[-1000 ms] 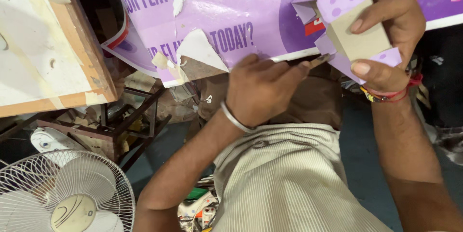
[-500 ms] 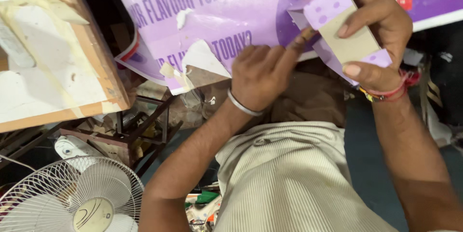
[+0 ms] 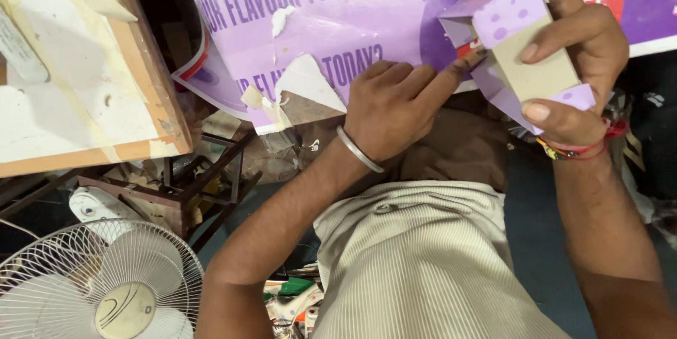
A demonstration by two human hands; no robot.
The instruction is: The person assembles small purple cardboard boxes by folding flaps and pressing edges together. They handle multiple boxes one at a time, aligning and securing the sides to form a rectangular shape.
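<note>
Right hand point(image 3: 571, 50) clamped round small purple cardboard box point(image 3: 525, 46), held up over purple poster point(image 3: 367, 22) so flap stays reachable. Left hand point(image 3: 395, 106) loosely curled, gripping nothing, forefinger pressing box edge.

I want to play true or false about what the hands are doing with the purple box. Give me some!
1. The right hand holds a purple box. True.
2. The left hand is flat on the fan. False: its finger pokes at the box.
3. A silver bangle is on the left wrist. True.
4. The poster is green. False: it is purple.
5. The fan is up by the box. False: it is down at the lower left.
</note>
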